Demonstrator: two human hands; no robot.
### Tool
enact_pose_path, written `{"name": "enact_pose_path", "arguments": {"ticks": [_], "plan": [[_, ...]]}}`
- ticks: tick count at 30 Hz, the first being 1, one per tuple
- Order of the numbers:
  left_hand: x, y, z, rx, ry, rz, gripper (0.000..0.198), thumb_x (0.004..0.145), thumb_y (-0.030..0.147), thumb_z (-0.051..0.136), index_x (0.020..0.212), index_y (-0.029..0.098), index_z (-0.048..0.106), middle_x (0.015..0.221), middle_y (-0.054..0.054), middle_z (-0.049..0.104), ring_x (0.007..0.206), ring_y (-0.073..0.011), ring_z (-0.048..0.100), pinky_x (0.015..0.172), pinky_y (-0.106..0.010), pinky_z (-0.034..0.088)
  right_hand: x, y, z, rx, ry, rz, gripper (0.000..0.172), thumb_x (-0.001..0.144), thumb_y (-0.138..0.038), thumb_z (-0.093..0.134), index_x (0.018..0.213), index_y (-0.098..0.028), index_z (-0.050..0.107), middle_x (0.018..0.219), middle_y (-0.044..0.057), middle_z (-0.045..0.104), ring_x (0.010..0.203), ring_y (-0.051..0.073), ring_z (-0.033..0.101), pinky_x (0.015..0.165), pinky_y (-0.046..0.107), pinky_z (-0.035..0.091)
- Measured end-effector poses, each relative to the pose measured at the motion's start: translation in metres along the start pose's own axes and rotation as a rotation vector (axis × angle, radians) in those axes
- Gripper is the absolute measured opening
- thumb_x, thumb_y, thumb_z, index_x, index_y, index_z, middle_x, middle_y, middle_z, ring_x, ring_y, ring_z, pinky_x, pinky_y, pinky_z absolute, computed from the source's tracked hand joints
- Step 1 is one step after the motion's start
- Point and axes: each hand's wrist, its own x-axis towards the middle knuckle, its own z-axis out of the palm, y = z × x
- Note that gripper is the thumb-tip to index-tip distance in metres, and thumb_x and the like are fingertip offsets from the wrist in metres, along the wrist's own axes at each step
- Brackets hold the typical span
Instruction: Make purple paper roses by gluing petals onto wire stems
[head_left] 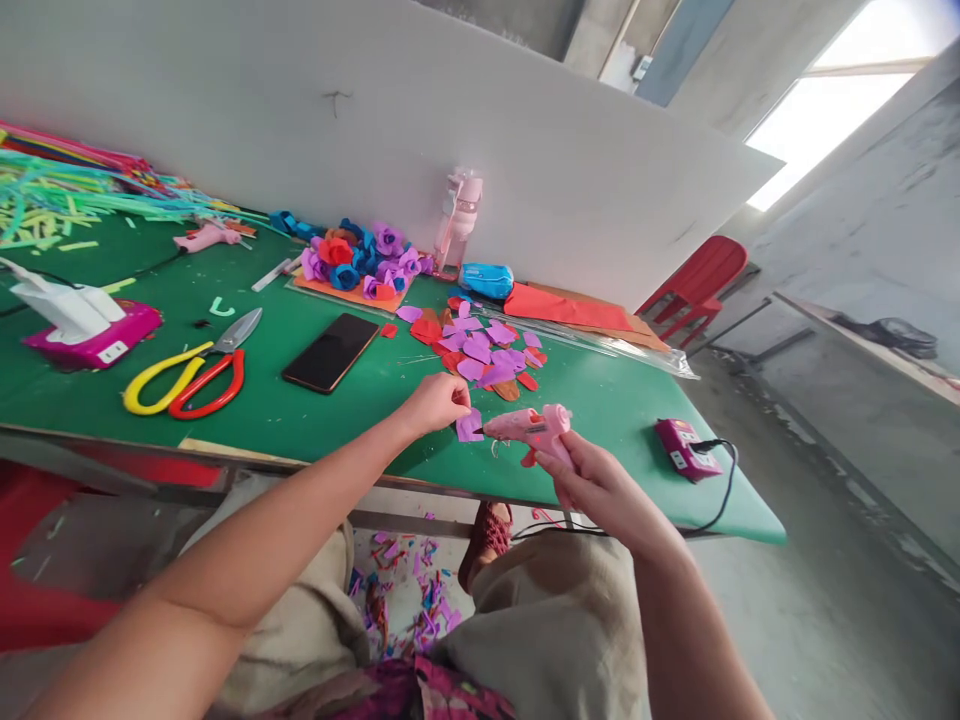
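Observation:
My right hand [592,475] is wrapped round the handle of a pink hot glue gun [529,425], whose nozzle points left. At the nozzle's tip is a purple paper petal [470,427], pinched in the fingers of my left hand [439,402]. I cannot tell whether the nozzle touches it. Just beyond my hands, loose purple petals [478,347] lie in a pile with red and brown ones. Further back, finished-looking paper flowers [364,255] in purple, blue and red are heaped on an orange sheet [345,290].
On the green table [405,350] lie a black phone [331,352], scissors [217,365], and a second glue gun [208,236]. Power strips [686,450] sit at both sides. A pink bottle [457,225] and blue pouch [487,280] stand near the back board. Colored strips [75,195] fill the far left.

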Motion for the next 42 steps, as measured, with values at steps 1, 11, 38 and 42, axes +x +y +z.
{"name": "enact_pose_path", "arguments": {"ticks": [1, 11, 38, 42], "plan": [[0.000, 0.000, 0.000, 0.001, -0.001, 0.000, 0.009, 0.061, 0.010, 0.057, 0.060, 0.015, 0.064, 0.057, 0.001, 0.061, 0.059, -0.0127, 0.056, 0.055, -0.022, 0.037, 0.001, -0.001, 0.002, -0.015, -0.005, -0.011, 0.034, 0.088, -0.048, 0.043, 0.095, -0.017, 0.054, 0.062, -0.002, 0.052, 0.049, 0.010, 0.043, 0.046, 0.022, 0.036], [0.000, 0.002, -0.001, 0.022, -0.009, -0.004, 0.009, 0.061, 0.011, 0.056, 0.061, 0.015, 0.064, 0.060, 0.000, 0.063, 0.059, -0.0127, 0.056, 0.056, -0.022, 0.037, 0.006, -0.006, 0.008, -0.181, 0.023, -0.073, 0.027, 0.089, -0.041, 0.040, 0.084, -0.019, 0.054, 0.061, -0.001, 0.051, 0.049, 0.010, 0.044, 0.048, 0.022, 0.035], [-0.001, 0.003, -0.001, 0.023, -0.016, -0.007, 0.009, 0.061, 0.011, 0.056, 0.061, 0.015, 0.064, 0.060, 0.000, 0.062, 0.058, -0.0126, 0.056, 0.056, -0.022, 0.038, 0.012, -0.005, 0.015, -0.243, 0.037, -0.121, 0.023, 0.089, -0.041, 0.040, 0.084, -0.022, 0.052, 0.060, -0.001, 0.053, 0.051, 0.013, 0.045, 0.050, 0.023, 0.033], [-0.002, 0.004, -0.002, 0.019, -0.019, -0.010, 0.009, 0.061, 0.011, 0.056, 0.061, 0.015, 0.064, 0.060, 0.000, 0.063, 0.058, -0.0127, 0.056, 0.056, -0.023, 0.038, 0.012, -0.005, 0.015, -0.255, 0.025, -0.112, 0.020, 0.090, -0.038, 0.040, 0.085, -0.022, 0.051, 0.061, -0.001, 0.053, 0.052, 0.012, 0.045, 0.050, 0.023, 0.033]]}}
